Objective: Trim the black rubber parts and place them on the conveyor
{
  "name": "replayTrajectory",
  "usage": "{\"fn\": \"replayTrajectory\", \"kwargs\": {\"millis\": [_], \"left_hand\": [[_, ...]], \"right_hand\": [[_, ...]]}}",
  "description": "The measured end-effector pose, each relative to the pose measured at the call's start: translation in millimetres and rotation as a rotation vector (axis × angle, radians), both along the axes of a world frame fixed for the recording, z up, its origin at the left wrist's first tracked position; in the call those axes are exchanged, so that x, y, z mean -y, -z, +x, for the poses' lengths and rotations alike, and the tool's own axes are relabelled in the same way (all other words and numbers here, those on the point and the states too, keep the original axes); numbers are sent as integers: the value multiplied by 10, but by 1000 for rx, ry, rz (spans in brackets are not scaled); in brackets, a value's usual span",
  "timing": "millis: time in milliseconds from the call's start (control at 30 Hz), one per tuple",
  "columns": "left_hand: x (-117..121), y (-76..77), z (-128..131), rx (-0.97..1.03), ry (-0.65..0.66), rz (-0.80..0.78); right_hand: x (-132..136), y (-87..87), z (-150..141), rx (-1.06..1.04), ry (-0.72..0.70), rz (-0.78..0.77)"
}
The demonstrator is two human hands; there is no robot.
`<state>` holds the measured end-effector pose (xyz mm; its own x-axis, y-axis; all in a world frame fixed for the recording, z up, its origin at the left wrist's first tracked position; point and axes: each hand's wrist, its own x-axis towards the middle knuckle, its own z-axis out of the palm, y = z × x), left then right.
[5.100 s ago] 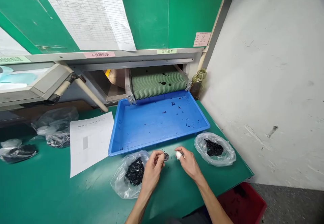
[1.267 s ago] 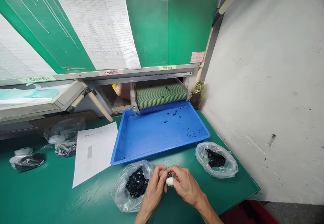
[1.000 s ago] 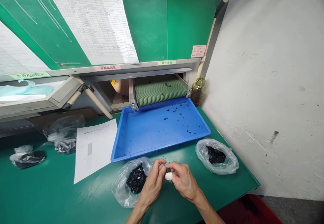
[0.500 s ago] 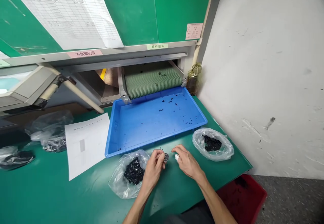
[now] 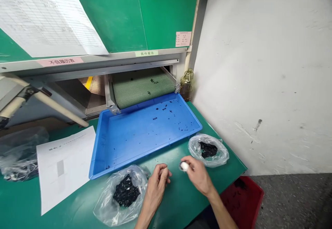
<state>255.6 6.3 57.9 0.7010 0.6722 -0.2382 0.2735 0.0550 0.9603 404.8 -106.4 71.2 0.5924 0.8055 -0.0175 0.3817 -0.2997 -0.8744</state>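
Your right hand [image 5: 197, 175] is closed in a pinch on a small white-wrapped piece [image 5: 184, 166], a dark rim showing at its edge. Your left hand [image 5: 156, 188] is loosely curled, with nothing visible in it, just beside a clear plastic bag of black parts [image 5: 125, 191]. A second bag [image 5: 219, 156] lies past your right hand, below a blue plastic tray [image 5: 124, 142] scattered with black bits.

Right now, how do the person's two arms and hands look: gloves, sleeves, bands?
The left hand and right hand are bare, no gloves. The left forearm and right forearm are bare too, with no sleeve, watch or band in view. A small white wrap shows at the right fingertips; worn or held, cannot tell.
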Motion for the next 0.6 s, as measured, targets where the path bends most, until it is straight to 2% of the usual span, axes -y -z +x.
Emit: {"fn": "replayTrajectory", "kwargs": {"millis": [133,200,267,400,500,600], "left_hand": [[9,-31,-8,-15,39,-17],[-28,-71,5,-12,51,-2],[-121,-134,35,-4,63,26],[-503,-329,132,1,66,125],[-906,-477,232,-26,49,196],[-1330,-544,393,-64,32,290]], "right_hand": [[354,-109,391,226,211,-105],[428,-122,472,258,295,-159],[400,-89,429,168,228,-165],[122,117,129,-56,-71,-117],[-98,348,-34,-145,-114,-116],[-221,584,-63,-212,-122,-124]]}}
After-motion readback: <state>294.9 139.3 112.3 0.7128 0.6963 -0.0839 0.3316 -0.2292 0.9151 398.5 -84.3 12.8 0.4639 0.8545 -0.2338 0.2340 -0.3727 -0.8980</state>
